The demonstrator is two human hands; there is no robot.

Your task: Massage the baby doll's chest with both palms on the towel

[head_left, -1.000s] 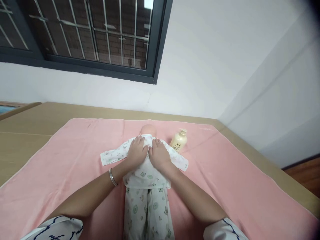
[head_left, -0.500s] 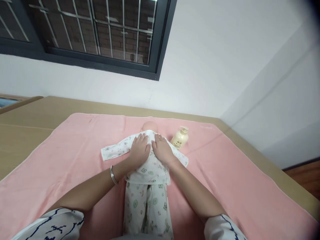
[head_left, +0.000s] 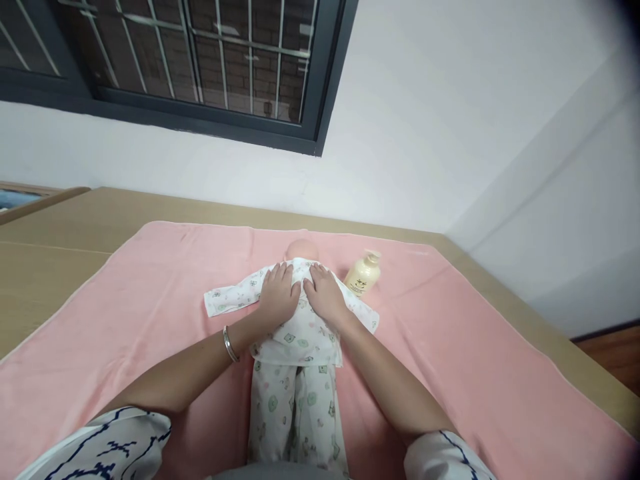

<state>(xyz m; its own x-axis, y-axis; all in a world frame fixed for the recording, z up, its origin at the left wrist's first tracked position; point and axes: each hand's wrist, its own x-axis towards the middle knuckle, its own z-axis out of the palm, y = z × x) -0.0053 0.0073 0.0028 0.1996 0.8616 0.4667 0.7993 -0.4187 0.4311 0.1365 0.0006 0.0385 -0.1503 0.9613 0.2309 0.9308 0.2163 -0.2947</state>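
Note:
A baby doll in a white patterned top (head_left: 306,337) and matching trousers (head_left: 315,413) lies stretched out on a pink blanket (head_left: 170,267). Its bald round head (head_left: 302,250) points away from me; the face does not show. My left hand (head_left: 278,297) rests flat on the left of the doll's upper body, fingers extended. On the other side, my right hand (head_left: 325,293) lies flat too, thumbs close together over the middle. One sleeve (head_left: 230,299) spreads out to the left. A silver bangle (head_left: 230,343) circles my left wrist.
A pale yellow pump bottle (head_left: 363,273) leans or lies by the doll's right-hand sleeve. Beneath the blanket is a tan surface (head_left: 135,207), bordered by a white wall (head_left: 410,133). A dark-framed barred window (head_left: 200,127) is above.
The view has shifted slightly. Both hands stay flat on the doll's upper body, with hardly any visible movement against it.

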